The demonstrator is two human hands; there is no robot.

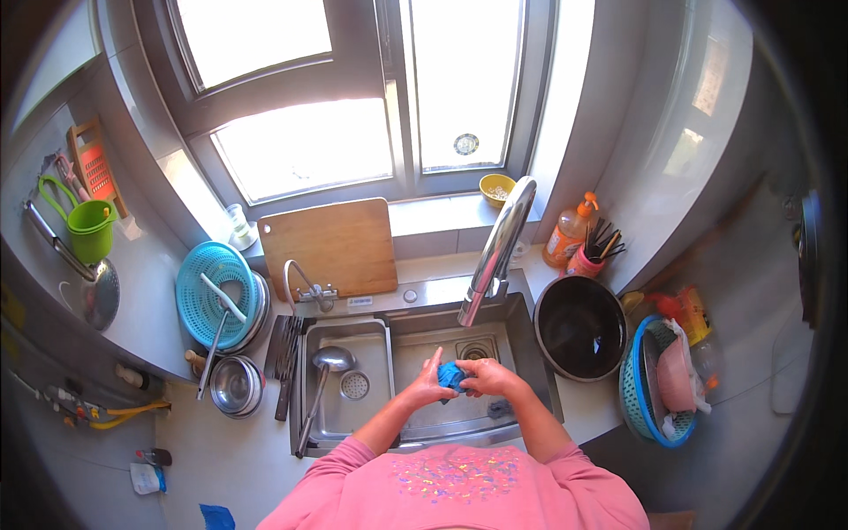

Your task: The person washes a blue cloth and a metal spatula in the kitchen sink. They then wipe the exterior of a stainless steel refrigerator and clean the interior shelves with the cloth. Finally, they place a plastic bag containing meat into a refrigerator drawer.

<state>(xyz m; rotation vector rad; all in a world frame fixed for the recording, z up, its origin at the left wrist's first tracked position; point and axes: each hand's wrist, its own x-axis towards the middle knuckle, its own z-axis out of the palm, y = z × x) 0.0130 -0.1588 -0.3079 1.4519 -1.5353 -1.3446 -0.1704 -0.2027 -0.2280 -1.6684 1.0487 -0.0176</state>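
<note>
Over the right basin of a stainless steel sink [424, 414], my left hand [425, 383] and my right hand [491, 379] hold a crumpled blue cloth [452, 376] between them. The fingers of both hands touch it. Above and beyond the hands hangs the spout of a chrome faucet [498, 255]; whether water runs cannot be told. A dark scouring pad [498, 409] lies in the basin near my right forearm. In the left basin rests a metal ladle [333, 358], its handle over the front edge.
Left of the sink stand a blue colander [192, 318], stacked metal bowls [232, 386] and a knife rack [285, 358]. A wooden cutting board [331, 245] leans behind. On the right are a dark round pot [580, 328], an orange pump bottle [566, 235] and a blue basket [633, 397].
</note>
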